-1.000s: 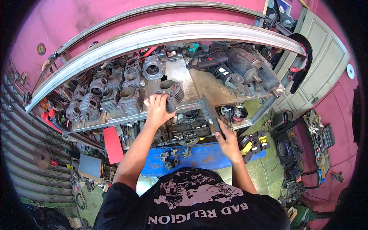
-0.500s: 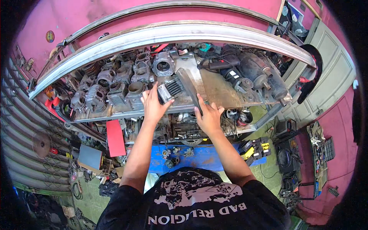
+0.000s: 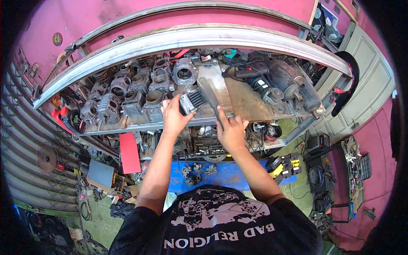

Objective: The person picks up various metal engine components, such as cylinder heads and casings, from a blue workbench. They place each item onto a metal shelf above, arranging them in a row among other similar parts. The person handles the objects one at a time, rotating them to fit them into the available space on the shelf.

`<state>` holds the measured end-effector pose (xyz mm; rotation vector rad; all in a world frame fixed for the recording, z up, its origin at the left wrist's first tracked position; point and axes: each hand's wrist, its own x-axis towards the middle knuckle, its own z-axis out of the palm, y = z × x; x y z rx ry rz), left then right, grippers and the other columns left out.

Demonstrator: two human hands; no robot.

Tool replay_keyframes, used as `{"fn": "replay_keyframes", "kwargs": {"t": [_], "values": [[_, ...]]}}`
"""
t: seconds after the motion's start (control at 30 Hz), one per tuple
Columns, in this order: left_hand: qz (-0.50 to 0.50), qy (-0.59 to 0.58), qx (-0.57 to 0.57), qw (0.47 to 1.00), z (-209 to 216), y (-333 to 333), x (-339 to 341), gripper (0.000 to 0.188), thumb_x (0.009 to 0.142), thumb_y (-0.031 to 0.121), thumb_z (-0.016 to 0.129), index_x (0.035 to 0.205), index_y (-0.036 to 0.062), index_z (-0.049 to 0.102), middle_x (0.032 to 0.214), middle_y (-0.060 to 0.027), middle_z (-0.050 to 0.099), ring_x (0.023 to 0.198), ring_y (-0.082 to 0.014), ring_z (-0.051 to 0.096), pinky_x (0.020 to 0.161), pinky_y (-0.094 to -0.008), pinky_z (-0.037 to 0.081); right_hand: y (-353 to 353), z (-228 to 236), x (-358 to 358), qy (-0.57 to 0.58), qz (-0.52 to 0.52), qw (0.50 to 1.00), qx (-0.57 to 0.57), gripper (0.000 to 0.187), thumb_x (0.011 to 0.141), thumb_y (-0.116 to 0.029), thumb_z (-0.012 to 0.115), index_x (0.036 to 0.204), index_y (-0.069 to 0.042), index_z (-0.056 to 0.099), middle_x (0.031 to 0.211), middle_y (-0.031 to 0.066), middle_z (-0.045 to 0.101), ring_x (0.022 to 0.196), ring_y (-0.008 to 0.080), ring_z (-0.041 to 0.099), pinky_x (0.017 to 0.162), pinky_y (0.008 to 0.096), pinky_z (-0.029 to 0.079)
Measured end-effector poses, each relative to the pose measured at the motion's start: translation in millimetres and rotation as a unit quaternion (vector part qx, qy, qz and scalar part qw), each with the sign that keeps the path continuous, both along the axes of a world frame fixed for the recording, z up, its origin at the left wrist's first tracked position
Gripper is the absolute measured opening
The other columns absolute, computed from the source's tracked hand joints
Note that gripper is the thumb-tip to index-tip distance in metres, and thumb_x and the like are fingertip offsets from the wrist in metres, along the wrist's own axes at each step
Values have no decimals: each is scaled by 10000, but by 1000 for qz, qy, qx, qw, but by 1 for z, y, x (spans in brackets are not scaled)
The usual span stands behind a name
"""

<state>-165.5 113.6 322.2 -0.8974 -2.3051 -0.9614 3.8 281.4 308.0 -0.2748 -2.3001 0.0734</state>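
Through the head camera, I had the left hand clamped on a finned block slightly above the centre of the frame. The fingers gripped the block's left side and the thumb lay at its lower edge. The block was tilted, its fins toward the upper right; I could not tell whether it rested on the bench or was held just above it. The right hand, right of centre, was closed around the handle of a long dark brush, with the index finger extended along it and the remaining fingers curled. The brush pointed to the upper left, its side at the block's fins; contact could not be confirmed from this view. Metal cylinders stood close together on the bench in the left half of the frame. A casting with a round bore sat above the block. Toward the upper right lay a grinder, with dark mufflers beside it. At the lower centre, small metal parts sat on a blue panel. A red board hung left of the left forearm.
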Motion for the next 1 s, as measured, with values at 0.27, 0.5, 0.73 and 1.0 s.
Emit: {"fn": "replay_keyframes", "kwargs": {"t": [0.27,0.5,0.73,1.0], "values": [[-5,-1,10,1000,-6,0,3,864,585,238,964,1338,59,580,1146,-156,680,1114,-354,547,964,-476,421,-9,-1,16,-33,51,998,11,652,873,-261,757,1490,-245,549,769,80,616,856,290,540,809,479,338],[-7,-8,12,1000,1,-2,2,832,594,238,953,1320,31,604,1144,-165,693,1103,-355,545,977,-471,419,-22,0,1,-6,21,999,-44,684,857,-224,773,1502,-238,547,780,72,639,836,282,559,792,455,326],[1,-8,-9,1000,5,-3,-1,838,584,251,960,1314,34,610,1128,-165,696,1093,-355,554,978,-472,422,-16,9,2,-32,10,997,-63,639,878,-234,747,1486,-216,550,776,103,654,849,301,568,808,478,341],[2,-9,-18,1000,1,-1,-2,858,589,277,962,1330,41,598,1129,-170,707,1115,-355,565,975,-488,417,-26,1,11,-17,59,997,-57,631,889,-216,742,1491,-232,555,750,84,647,853,282,588,794,454,332]]}}
